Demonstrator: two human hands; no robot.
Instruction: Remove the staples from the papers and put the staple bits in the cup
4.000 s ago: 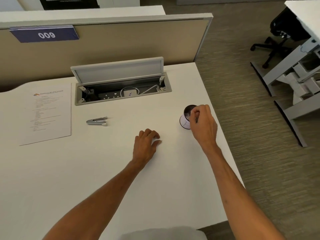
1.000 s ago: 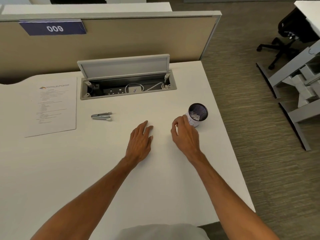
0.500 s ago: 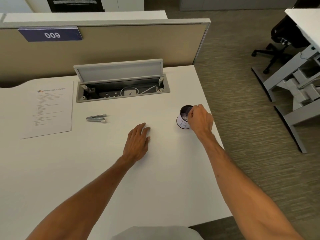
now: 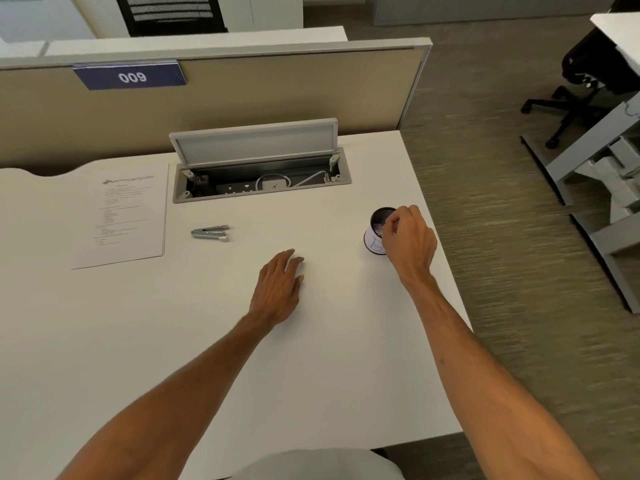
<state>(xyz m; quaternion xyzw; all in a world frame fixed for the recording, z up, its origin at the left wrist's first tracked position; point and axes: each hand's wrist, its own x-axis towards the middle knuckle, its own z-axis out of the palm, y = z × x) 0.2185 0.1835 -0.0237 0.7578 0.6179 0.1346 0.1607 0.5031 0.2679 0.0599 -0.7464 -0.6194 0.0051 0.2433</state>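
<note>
Right hand [image 4: 408, 237] over the cup [image 4: 375, 241] at the desk's right edge, fingertips bunched, contents impossible to tell; left hand [image 4: 278, 285] flat, empty; papers [image 4: 124, 216] and staple remover [image 4: 209, 232] lie left, so likely near finished.

On my feed the desk [image 4: 346, 375] is plain white. The paper [image 4: 121, 220] lying on it is white too, with thin grey lines of print and a small multicoloured logo at its head, and the staple remover [image 4: 209, 232] is bare silver metal. The cup [image 4: 372, 241] is white outside with a blue scribble on its wall, and dark inside, where I make out pale specks. The partition [image 4: 277, 91] is beige and its navy label [image 4: 130, 77] bears white digits, the cable box lid [image 4: 256, 143] is light grey, the carpet [image 4: 502, 237] is olive-grey with fine streaks, and the office chair [image 4: 588, 74] is black.
</note>
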